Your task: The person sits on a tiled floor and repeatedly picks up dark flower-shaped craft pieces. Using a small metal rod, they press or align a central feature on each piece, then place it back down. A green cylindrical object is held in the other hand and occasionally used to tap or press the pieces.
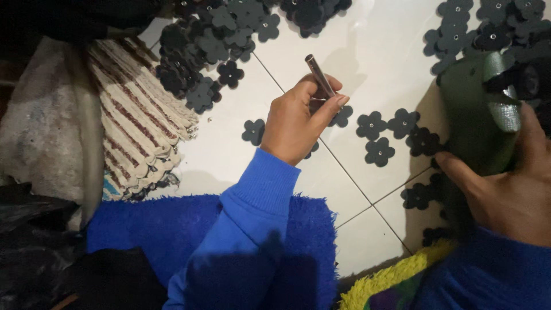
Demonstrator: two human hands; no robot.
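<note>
Green sheet (473, 123) (edge cut off).

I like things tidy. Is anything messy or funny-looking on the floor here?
Yes: the dark flower-shaped cutouts lie scattered over the white tiled floor, some loose, some heaped at the top. The striped mat lies crooked at the left. Nothing looks broken. The left hand holds a metal rod; the right hand grips a green piece.

The left hand (298, 123) grips a slim metal punch (319, 74) above the white tiled floor (373, 51); right of it, the right hand (511, 183) clasps a dark green sandal (473, 123), black foam flowers (381, 135) scattered between
</note>
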